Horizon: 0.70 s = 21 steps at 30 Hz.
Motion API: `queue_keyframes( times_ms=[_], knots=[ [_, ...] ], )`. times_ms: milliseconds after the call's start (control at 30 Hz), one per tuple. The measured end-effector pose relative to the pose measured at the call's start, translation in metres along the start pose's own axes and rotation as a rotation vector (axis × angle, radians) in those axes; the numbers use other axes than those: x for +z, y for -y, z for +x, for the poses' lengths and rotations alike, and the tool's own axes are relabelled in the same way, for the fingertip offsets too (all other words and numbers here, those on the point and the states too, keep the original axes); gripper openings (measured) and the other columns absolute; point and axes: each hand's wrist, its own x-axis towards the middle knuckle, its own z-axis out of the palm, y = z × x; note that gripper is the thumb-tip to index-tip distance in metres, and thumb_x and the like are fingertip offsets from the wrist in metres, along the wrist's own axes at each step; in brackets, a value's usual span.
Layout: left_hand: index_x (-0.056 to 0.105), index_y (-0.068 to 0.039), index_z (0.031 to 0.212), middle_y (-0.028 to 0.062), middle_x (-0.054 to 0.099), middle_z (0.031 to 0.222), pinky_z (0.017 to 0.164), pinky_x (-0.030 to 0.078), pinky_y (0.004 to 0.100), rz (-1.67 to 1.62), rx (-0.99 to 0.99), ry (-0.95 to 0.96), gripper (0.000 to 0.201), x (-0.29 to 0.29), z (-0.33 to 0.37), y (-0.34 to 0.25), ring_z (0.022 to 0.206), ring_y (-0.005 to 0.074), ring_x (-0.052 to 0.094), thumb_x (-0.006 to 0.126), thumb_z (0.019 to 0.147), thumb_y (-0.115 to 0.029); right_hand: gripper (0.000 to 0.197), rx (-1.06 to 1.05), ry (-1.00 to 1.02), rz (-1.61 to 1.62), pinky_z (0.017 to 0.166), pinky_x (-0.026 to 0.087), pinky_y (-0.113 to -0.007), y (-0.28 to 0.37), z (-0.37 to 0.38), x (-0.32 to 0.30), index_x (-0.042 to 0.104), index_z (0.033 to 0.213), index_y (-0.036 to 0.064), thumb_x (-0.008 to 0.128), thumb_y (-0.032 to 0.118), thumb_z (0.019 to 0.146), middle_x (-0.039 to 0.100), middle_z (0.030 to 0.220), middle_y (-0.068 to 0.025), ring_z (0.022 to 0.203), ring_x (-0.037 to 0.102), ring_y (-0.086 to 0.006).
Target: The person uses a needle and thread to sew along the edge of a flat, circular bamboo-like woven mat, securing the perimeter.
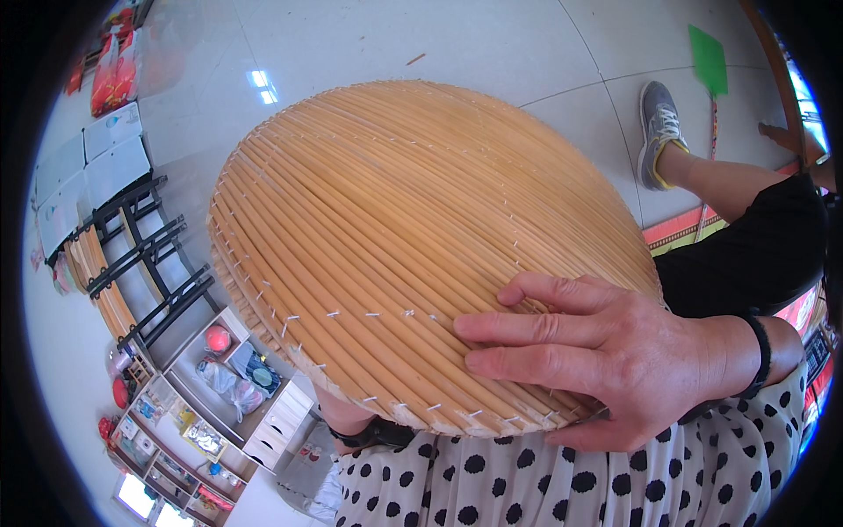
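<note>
A large round tray of straight tan stalks (421, 211), stitched with short white threads, lies tilted over my lap. It fills the middle of the head view. My right hand (606, 351) holds its near right part. The fingers press on the top, slightly apart, and the thumb comes round the near rim. A dark band circles that wrist. At the tray's near left rim, a bit of skin and a black band (378, 432) show, which look like my left wrist. The tray hides the left hand itself, so its fingers cannot be made out.
A polka-dot skirt (474, 483) covers my lap. To the right are another person's grey shoe (659, 132) and bent leg, beside a green fly swatter (709, 60). Folded black-framed furniture (149, 263), white boxes (114, 154) and shelves (176, 430) line the left. Pale tiles (483, 35) lie beyond.
</note>
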Motion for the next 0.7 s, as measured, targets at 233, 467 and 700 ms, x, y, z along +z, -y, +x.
queue_keyframes(
  times_ms=[233,467,700],
  knots=[
    [0.040,-0.001,0.138,0.0167,0.055,0.132,0.099,0.047,0.0425,0.081,0.028,0.006,0.073,-0.0014,-0.0005,-0.0010,0.116,0.0279,0.057,0.075,0.084,-0.035,0.079,0.009,0.016,0.007,0.099,0.049,-0.042,0.0000,0.0001,-0.0016,0.053,0.137,0.0083,0.083,0.029,0.066,0.051,0.144,-0.0119,0.124,0.053,-0.0372],
    [0.043,0.000,0.135,0.0169,0.058,0.129,0.097,0.048,0.0427,0.148,0.062,0.016,0.072,-0.0025,-0.0021,0.0032,0.113,0.0285,0.059,0.076,0.083,-0.037,0.080,0.004,0.018,0.007,0.100,0.049,-0.043,-0.0008,0.0000,-0.0009,0.053,0.136,0.0076,0.083,0.029,0.065,0.051,0.144,-0.0120,0.124,0.053,-0.0373],
    [0.048,0.000,0.132,0.0164,0.061,0.126,0.096,0.048,0.0424,0.170,0.094,0.020,0.067,0.0004,-0.0018,-0.0003,0.112,0.0293,0.060,0.076,0.083,-0.036,0.074,-0.035,-0.029,-0.013,0.103,0.046,-0.043,-0.0012,0.0011,0.0021,0.056,0.131,0.0041,0.082,0.027,0.065,0.053,0.141,-0.0140,0.123,0.053,-0.0365]
  ],
)
